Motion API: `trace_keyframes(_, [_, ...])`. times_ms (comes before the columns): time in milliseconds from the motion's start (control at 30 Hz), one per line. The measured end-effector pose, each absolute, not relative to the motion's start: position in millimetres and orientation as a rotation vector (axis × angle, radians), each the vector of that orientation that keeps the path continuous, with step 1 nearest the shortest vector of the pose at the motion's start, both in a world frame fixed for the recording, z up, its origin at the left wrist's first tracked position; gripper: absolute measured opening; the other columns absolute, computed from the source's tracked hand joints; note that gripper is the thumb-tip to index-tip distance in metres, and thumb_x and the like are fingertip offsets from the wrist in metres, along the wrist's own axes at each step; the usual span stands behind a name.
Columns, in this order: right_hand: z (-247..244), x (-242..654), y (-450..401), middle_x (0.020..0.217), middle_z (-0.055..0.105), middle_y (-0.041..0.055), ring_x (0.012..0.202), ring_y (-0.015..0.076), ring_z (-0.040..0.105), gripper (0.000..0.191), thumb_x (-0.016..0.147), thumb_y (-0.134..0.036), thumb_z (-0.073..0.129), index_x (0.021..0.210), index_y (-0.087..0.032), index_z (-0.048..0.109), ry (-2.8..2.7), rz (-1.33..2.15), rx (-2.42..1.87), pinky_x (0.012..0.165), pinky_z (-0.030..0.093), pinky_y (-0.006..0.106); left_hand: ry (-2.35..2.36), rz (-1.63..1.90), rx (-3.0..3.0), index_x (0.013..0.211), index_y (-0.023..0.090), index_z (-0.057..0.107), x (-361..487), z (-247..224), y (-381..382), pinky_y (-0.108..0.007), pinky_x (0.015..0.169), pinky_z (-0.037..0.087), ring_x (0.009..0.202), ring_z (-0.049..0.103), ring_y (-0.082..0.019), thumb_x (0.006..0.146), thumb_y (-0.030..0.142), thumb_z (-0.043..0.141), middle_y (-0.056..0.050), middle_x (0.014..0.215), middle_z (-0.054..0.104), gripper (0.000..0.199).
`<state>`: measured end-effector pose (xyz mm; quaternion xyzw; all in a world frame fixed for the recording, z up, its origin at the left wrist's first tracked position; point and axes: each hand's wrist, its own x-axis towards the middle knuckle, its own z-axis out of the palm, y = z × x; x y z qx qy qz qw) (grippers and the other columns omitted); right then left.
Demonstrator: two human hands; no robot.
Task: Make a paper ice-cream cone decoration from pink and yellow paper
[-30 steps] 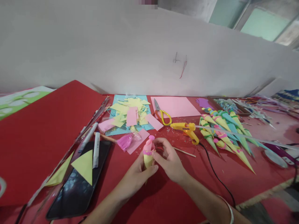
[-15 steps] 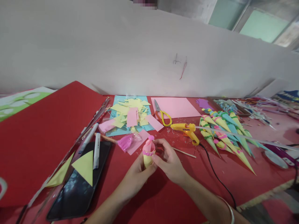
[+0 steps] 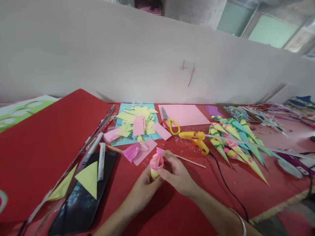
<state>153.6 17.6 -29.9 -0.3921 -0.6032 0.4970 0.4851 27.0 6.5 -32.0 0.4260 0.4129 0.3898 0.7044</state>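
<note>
A small yellow and pink paper cone (image 3: pixel 155 167) with a wavy pink rim and a pink ball on top is held upright at the centre. My left hand (image 3: pixel 146 183) wraps round its lower part from the left. On its right side, my right hand (image 3: pixel 176 172) grips the rim with thumb and fingers. Behind the hands lies a yellow glue gun (image 3: pixel 195 137) with a long clear stick in its back. Yellow-handled scissors (image 3: pixel 171 123) rest partly on a pink sheet (image 3: pixel 187 114).
Finished-looking paper cones (image 3: pixel 236 137) lie piled at right. Paper scraps (image 3: pixel 137 118) cover a blue sheet. A thin wooden stick (image 3: pixel 189 161) lies behind my right hand. Markers (image 3: pixel 101 160) and a black phone-like slab (image 3: pixel 78 203) are at left. The glue gun's cord runs right of my right arm.
The view has shifted slightly. Both hands still hold the cone, and more of the wooden stick shows behind my right hand.
</note>
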Motion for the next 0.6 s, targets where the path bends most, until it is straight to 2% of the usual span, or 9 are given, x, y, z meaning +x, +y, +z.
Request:
trace_keyframes(133, [-31.9,152.1,17.0,0.089,0.055,0.0011,0.086,0.0163,0.054,0.019,0.073,-0.027,0.060,0.090,-0.021,0.059,-1.378,1.284,-0.978,0.080,0.044,0.029,0.958,0.844,1.044,0.084,0.015,0.061,28.0,-31.2,4.5,-0.028,0.071,0.044,0.073,0.056,-0.017,0.067,0.037,0.067,-0.003,0.074,0.063,0.029])
trace_keyframes(267, [-32.2,150.6,18.1,0.088,0.059,0.0014,0.084,0.0163,0.056,0.023,0.070,-0.032,0.064,0.089,-0.020,0.060,-1.227,1.370,-0.999,0.078,0.045,0.029,0.958,0.849,1.135,0.100,0.017,0.055,28.8,-32.0,5.3,-0.031,0.080,0.042,0.086,0.055,-0.020,0.071,0.030,0.061,-0.005,0.091,0.061,0.033])
trace_keyframes(400, [-31.6,154.0,24.5,0.083,0.061,0.0008,0.081,0.0151,0.057,0.023,0.069,-0.033,0.065,0.086,-0.019,0.057,-0.981,1.315,-1.010,0.076,0.045,0.027,1.052,0.874,1.197,0.090,0.016,0.054,27.0,-37.5,11.1,-0.033,0.078,0.043,0.085,0.054,-0.022,0.063,0.026,0.063,-0.004,0.085,0.057,0.029])
trace_keyframes(500, [-32.7,159.4,30.8,0.086,0.060,0.0016,0.086,0.0160,0.055,0.021,0.071,-0.033,0.062,0.085,-0.018,0.057,-0.862,1.277,-0.991,0.081,0.043,0.029,1.163,0.950,1.160,0.093,0.018,0.052,24.2,-38.9,15.2,-0.034,0.083,0.041,0.095,0.052,-0.023,0.059,0.029,0.064,-0.005,0.094,0.055,0.038])
trace_keyframes(600, [-33.3,162.4,33.5,0.088,0.059,0.0022,0.088,0.0167,0.055,0.021,0.072,-0.035,0.060,0.084,-0.018,0.055,-0.820,1.310,-0.979,0.083,0.042,0.030,1.240,0.965,1.278,0.106,0.019,0.045,20.1,-36.2,17.0,-0.036,0.090,0.038,0.104,0.049,-0.023,0.064,0.032,0.060,-0.007,0.105,0.051,0.046])
